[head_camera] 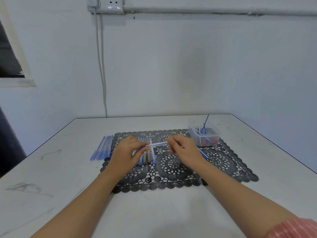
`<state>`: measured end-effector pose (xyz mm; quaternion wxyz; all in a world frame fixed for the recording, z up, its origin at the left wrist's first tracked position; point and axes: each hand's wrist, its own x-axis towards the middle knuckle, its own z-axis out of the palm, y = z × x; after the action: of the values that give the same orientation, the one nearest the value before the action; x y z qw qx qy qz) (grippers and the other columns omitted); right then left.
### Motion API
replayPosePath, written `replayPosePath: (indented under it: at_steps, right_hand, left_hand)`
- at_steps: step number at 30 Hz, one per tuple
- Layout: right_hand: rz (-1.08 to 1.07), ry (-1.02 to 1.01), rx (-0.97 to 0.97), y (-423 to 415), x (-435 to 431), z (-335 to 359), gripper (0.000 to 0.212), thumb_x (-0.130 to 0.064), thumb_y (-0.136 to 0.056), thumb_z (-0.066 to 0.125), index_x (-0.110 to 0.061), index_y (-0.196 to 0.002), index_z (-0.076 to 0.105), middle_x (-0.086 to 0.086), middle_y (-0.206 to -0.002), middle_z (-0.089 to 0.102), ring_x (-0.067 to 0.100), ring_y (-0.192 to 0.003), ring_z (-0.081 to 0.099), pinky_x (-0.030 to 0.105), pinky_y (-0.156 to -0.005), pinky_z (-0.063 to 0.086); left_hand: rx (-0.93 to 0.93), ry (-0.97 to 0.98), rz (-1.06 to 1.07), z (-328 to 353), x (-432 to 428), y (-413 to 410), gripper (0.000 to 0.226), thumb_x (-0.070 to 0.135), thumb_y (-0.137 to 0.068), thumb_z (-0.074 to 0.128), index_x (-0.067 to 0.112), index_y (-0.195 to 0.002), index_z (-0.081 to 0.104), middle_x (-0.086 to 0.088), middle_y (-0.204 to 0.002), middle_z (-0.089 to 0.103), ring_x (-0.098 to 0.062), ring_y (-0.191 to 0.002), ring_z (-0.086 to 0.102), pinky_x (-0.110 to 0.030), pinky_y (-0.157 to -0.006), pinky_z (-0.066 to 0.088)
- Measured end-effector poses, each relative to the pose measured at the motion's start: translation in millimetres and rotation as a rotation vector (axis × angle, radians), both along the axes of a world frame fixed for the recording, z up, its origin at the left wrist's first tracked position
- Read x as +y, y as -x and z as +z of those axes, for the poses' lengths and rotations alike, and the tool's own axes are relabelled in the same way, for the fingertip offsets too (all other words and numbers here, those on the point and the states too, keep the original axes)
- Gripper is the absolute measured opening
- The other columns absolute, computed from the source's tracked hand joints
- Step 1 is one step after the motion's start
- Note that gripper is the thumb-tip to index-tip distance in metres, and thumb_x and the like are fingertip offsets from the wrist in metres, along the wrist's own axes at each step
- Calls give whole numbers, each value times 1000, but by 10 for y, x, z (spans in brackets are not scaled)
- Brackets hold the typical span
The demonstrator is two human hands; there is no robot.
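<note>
Fingers of the left hand [131,148] curl and pinch one end of a clear pen barrel [157,144]. Fingers of the right hand [182,146] pinch its other end. The barrel lies level between the hands, held just above a black lace placemat [223,162]. Below it lies a row of pens [147,156]. More blue pens [103,148] rest left of the mat. A clear plastic box [205,134] of pen parts stands at the far right.

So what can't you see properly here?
Head view: the left hand covers one end of the clear pen tube.
Head view: the bits in the plastic tub are too blurry to name.
Head view: the right hand hides part of the blue refills.
</note>
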<state>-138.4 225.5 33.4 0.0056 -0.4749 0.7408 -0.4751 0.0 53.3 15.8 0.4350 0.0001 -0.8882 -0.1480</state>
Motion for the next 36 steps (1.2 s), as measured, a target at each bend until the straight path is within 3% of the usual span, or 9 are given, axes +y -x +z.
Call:
replayPosePath:
  at_steps: [4, 10, 14, 20, 26, 28, 36]
  right_hand:
    - [24, 22, 6, 26, -16, -42, 13, -32, -94, 50, -32, -82, 55, -2, -68, 64, 13, -63, 60, 25, -62, 48]
    - [-20, -6, 97, 12, -8, -9, 30, -31, -96, 46, -30, -66, 50, -2, -62, 59, 7, -56, 51, 23, -59, 41]
    - [19, -5, 104, 11, 6, -28, 17, -33, -93, 51, -38, -77, 52, 0, -69, 64, 20, -67, 61, 33, -64, 48]
    - [6, 8, 147, 21, 3, -9, 36, -32, -95, 47, -15, -64, 56, -1, -57, 57, 11, -55, 51, 36, -63, 48]
    - [42, 16, 129, 7, 20, -33, 10, -34, -91, 54, -27, -94, 60, 3, -69, 63, 26, -65, 59, 40, -63, 49]
    - [50, 22, 145, 1, 28, -18, 6, -31, -91, 55, -30, -88, 60, -1, -66, 61, 26, -64, 58, 41, -63, 49]
    - [49, -6, 126, -12, 42, 1, 33, -24, -91, 56, -42, -63, 52, -3, -60, 58, 24, -63, 57, 38, -63, 48]
  left_hand:
    - [13, -4, 11, -1, -9, 4, 36, 39, -85, 51, 13, -98, 72, 10, -79, 63, -2, -77, 48, -28, -70, 46]
    - [10, 31, -28, 7, 5, -4, 47, 50, -90, 44, 14, -98, 73, 8, -75, 64, -7, -75, 48, -27, -69, 42]
    - [20, 2, -12, -7, -14, -1, 35, 40, -85, 52, 14, -98, 73, 11, -79, 64, -4, -76, 49, -30, -69, 48]
    - [38, 20, -7, 19, 14, -14, 37, 39, -85, 52, 12, -100, 73, 5, -78, 66, -6, -75, 48, -26, -67, 45]
    - [58, 7, -19, 19, -1, -23, 34, 35, -85, 54, 11, -101, 72, 4, -77, 64, -5, -75, 47, -24, -67, 42]
    - [62, 9, -22, 19, -4, -22, 34, 34, -85, 54, 11, -102, 72, 4, -76, 64, -5, -74, 46, -24, -66, 42]
    - [107, 33, -49, 7, -42, -6, 46, 47, -92, 45, 12, -102, 72, 4, -74, 64, -8, -72, 45, -29, -63, 41]
